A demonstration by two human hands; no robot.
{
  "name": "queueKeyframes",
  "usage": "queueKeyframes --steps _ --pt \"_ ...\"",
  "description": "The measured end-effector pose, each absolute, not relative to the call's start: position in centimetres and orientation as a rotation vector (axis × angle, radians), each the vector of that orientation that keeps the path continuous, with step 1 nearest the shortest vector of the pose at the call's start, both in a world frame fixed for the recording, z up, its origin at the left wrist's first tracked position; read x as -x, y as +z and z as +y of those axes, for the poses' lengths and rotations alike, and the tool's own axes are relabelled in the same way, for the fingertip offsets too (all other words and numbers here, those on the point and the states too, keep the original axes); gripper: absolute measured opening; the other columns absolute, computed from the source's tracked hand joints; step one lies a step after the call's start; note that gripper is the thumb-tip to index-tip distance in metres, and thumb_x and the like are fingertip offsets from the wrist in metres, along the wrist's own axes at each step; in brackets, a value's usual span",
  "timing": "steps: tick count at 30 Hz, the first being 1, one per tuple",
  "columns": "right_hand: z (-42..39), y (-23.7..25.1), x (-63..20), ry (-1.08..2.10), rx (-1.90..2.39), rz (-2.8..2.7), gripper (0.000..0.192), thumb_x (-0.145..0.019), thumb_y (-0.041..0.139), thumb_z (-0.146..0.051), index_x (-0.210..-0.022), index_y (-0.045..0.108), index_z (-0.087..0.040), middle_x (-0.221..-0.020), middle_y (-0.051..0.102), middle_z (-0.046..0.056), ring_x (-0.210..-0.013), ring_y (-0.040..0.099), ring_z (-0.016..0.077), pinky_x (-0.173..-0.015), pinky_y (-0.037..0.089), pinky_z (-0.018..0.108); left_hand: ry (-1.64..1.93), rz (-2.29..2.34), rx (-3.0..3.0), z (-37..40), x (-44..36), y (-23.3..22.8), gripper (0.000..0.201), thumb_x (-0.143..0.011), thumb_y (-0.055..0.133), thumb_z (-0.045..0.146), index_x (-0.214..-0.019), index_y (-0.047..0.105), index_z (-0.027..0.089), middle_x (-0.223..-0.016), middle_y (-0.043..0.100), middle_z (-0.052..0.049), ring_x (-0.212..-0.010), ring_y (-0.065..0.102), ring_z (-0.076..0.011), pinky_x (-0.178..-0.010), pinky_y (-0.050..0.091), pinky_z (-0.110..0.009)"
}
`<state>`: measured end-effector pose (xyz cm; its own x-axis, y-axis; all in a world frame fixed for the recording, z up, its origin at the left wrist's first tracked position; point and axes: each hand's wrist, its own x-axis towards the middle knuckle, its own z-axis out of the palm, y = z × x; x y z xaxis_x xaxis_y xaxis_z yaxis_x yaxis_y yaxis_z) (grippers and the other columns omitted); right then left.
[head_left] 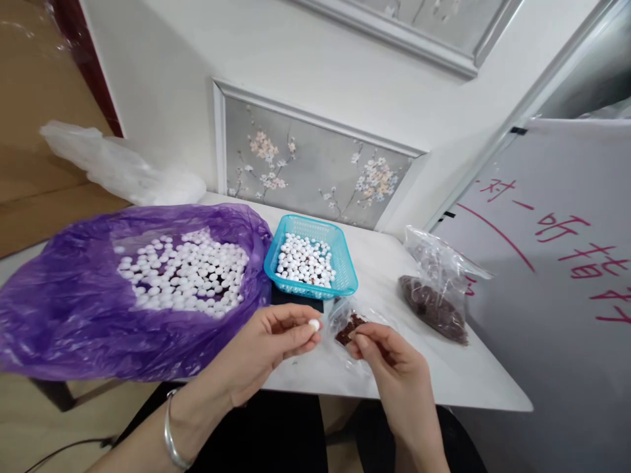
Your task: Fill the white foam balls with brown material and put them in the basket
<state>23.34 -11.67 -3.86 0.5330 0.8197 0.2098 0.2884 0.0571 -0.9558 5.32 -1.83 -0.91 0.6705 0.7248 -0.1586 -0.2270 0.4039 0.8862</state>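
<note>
Purple bag's (pixel 73 309) left end cut off

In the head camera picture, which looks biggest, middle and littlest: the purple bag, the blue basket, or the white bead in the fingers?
1. purple bag, by far the largest.
2. blue basket, mid-sized, though it sits farther back.
3. white bead, tiny, pinched by the left hand.

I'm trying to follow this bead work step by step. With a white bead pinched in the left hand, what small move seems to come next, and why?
Probably bring the right hand to the white bead pinched in the left hand. The right fingertips sit at a small clear bag of dark red bits, so one of them likely goes to the bead.
</note>
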Motion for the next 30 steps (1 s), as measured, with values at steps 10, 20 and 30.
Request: queueKeyframes --steps 10,20,30 --pt "-12.1 -3.0 -20.5 1.014 0.832 -0.846 0.007 -0.089 0.069 -0.024 -0.092 0.075 -0.026 -0.076 0.073 -0.002 -0.066 0.066 0.0081 -0.068 0.054 0.020 0.588 0.460 -0.795 -2.8 -5.4 -0.6 0.015 -0.075 0.081 0.020 -0.089 0.079 0.017 -0.082 0.077 -0.002 -0.078 0.071 -0.0114 -0.081 0.056 -0.020" --pt "-12.1 -2.3 -19.7 1.038 0.778 -0.871 0.009 -0.094 0.062 -0.019 -0.092 0.069 -0.024 -0.088 0.069 -0.002 -0.074 0.064 0.0082 -0.073 0.053 0.021 0.577 0.449 -0.766 -3.2 -4.9 -0.7 0.015 -0.076 0.080 0.021 -0.090 0.079 0.016 -0.078 0.077 -0.003 -0.076 0.071 -0.0107 -0.082 0.057 -0.020" --pt "-12.1 -2.3 -19.4 0.912 0.854 -0.979 0.011 -0.089 0.067 -0.016 -0.090 0.074 -0.025 -0.100 0.065 0.001 -0.078 0.063 0.0097 -0.080 0.054 0.024 0.625 0.463 -0.802 -3.0 -4.5 -0.4 0.017 -0.074 0.082 0.022 -0.089 0.080 0.017 -0.081 0.079 -0.003 -0.078 0.071 -0.0114 -0.081 0.056 -0.019"
